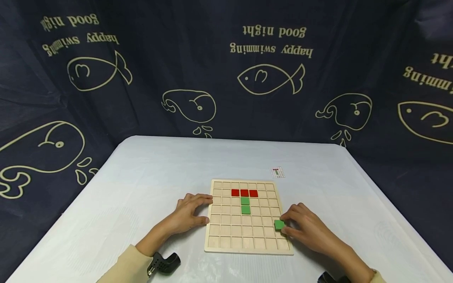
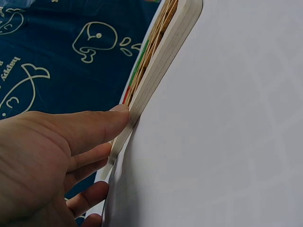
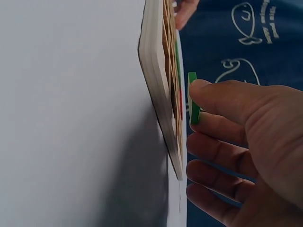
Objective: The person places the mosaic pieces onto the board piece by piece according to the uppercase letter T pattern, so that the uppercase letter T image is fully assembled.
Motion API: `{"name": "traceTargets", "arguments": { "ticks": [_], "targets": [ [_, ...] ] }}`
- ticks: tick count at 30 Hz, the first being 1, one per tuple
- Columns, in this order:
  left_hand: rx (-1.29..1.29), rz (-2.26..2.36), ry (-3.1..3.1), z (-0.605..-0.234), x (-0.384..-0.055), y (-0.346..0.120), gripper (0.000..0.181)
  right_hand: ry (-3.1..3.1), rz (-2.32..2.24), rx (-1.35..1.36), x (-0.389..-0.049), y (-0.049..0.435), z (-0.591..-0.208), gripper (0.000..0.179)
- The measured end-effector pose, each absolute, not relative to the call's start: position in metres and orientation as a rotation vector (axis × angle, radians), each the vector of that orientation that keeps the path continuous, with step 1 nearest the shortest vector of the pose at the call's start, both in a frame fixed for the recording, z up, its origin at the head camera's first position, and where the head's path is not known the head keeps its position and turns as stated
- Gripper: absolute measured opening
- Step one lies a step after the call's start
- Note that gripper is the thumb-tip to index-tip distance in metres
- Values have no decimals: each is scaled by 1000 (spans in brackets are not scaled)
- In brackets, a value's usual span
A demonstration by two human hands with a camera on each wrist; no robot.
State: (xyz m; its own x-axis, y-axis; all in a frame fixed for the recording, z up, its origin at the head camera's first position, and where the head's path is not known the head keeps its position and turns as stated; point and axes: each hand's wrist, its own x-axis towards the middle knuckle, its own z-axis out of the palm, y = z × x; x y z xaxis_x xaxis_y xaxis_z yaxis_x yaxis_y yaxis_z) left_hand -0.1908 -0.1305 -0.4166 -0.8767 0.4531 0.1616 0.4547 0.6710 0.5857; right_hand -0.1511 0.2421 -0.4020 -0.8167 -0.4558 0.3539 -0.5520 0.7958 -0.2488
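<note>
A wooden grid board point(image 1: 226, 230) lies on the table with square cells. Three red tiles point(image 1: 244, 193) form a row near its far side, and two green tiles point(image 1: 245, 210) run down from the middle one. My right hand point(image 1: 308, 228) pinches another green tile point(image 1: 279, 225) between thumb and finger over the board's right edge. In the right wrist view this green tile point(image 3: 193, 99) is held up on edge, a little above the board. My left hand point(image 1: 189, 214) touches the board's left edge with its fingertips and thumb, fingers fairly straight.
A small printed card point(image 1: 277, 172) with a red and green T pattern lies beyond the board's far right corner. White cloth point(image 1: 159, 165) covers the table. A dark curtain point(image 1: 226, 114) with fish and whale drawings hangs behind it.
</note>
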Motion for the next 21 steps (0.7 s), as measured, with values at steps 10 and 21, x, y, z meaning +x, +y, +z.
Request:
{"name": "traceTargets", "arguments": {
  "ticks": [10,21],
  "targets": [
    [-779,-1016,-2872,-417,-191,-131,52,-2761,492,811,-163,221,-399,18],
    [-777,-1023,-2873,-417,-191,-131,51,-2732,477,883,-173,196,-401,19]
  ]
}}
